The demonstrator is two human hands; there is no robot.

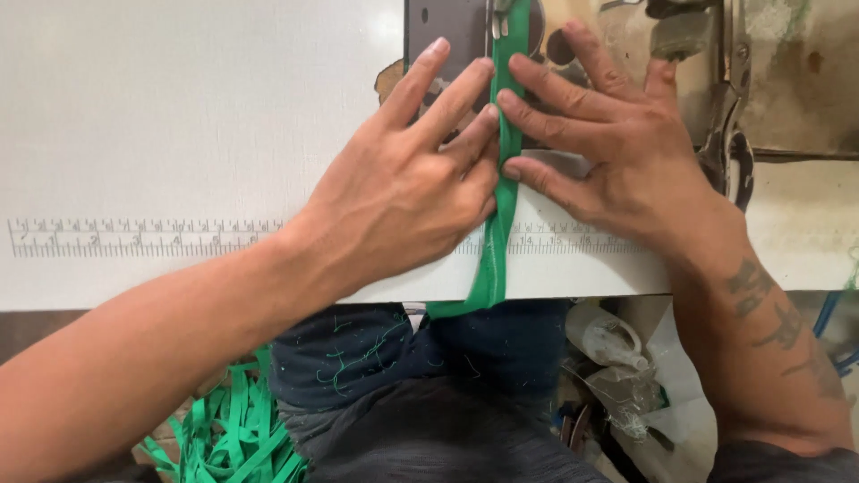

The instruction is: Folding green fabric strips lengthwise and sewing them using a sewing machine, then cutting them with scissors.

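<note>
A narrow green fabric strip (497,234) runs from under the sewing machine's presser foot (499,20) down over the front edge of the white table (179,107). My left hand (403,188) lies flat on the table, its fingertips pressing the strip's left side. Opposite it, my right hand (608,148) presses the strip's right side with spread fingers. Both hands pinch the strip between them just in front of the metal needle plate (452,27).
A ruler scale (134,238) is marked along the table's front. Scissors (735,134) lie at the right by the machine's worn base. Below the table, a heap of green strips (233,434) sits left of my lap, and plastic clutter (617,358) to the right.
</note>
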